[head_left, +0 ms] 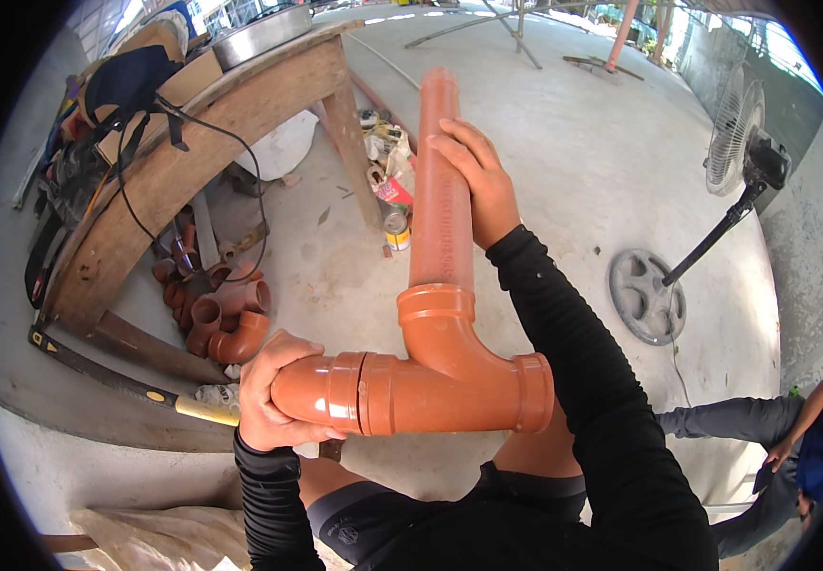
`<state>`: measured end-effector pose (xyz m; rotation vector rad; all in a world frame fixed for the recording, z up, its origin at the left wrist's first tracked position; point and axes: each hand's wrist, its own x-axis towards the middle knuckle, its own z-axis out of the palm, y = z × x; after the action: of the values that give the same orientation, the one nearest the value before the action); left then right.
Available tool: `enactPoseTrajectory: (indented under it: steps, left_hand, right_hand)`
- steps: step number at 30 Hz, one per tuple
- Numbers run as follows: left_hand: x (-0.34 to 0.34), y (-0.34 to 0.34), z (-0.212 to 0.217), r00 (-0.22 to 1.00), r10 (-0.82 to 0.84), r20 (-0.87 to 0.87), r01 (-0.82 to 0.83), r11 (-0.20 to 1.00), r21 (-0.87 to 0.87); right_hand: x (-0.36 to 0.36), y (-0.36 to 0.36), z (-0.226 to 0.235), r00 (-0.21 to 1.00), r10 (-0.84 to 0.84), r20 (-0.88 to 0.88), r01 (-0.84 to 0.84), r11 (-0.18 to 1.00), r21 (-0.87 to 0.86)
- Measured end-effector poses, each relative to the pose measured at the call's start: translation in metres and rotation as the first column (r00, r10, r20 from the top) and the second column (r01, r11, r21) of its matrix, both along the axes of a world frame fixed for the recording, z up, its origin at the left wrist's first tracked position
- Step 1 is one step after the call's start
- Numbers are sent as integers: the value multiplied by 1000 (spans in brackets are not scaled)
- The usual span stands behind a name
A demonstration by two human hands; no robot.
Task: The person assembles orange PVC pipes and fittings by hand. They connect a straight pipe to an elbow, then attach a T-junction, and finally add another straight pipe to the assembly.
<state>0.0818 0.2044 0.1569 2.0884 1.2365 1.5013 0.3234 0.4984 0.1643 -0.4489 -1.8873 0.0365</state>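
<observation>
Across my lap lies an orange plastic tee fitting (459, 390), its branch socket pointing away from me. A long straight orange pipe (442, 219) stands in that socket and reaches far ahead. On the tee's left end sits an elbow fitting (316, 392), against the tee with a thin dark seam between them. My left hand (273, 390) wraps round the elbow's outer end, thumb below and fingers above. Farther out, my right hand (478, 176) grips the pipe from its right side, fingers curled over the top.
A wooden table (240, 105) at the left bears a metal pan (264, 36) and bags. Beneath it lie several orange fittings (230, 314); a can (396, 228) stands near its leg. A hand saw (145, 385) is at lower left. Right are a stand fan (735, 143) and another person (792, 428).
</observation>
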Motion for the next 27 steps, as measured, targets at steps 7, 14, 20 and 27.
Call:
enactPoseTrajectory:
  steps: [7, 14, 20, 27]
  left_hand:
    - [6, 5, 2, 1000, 2, -19, -2, 1000, -5]
    - [0, 0, 0, 1000, -7, 4, 7, 1000, 11]
    - [0, -4, -1, 1000, -6, 3, 6, 1000, -3]
    - [5, -3, 0, 999, 39, -29, -39, 999, 9]
  right_hand:
    - [-2, 4, 4, 1000, 16, -3, -16, 1000, 23]
    - [-2, 4, 4, 999, 34, 13, -35, 997, 67]
    - [-1, -1, 9, 1000, -18, 8, 18, 997, 71]
    - [9, 0, 14, 998, -58, 22, 55, 992, 115]
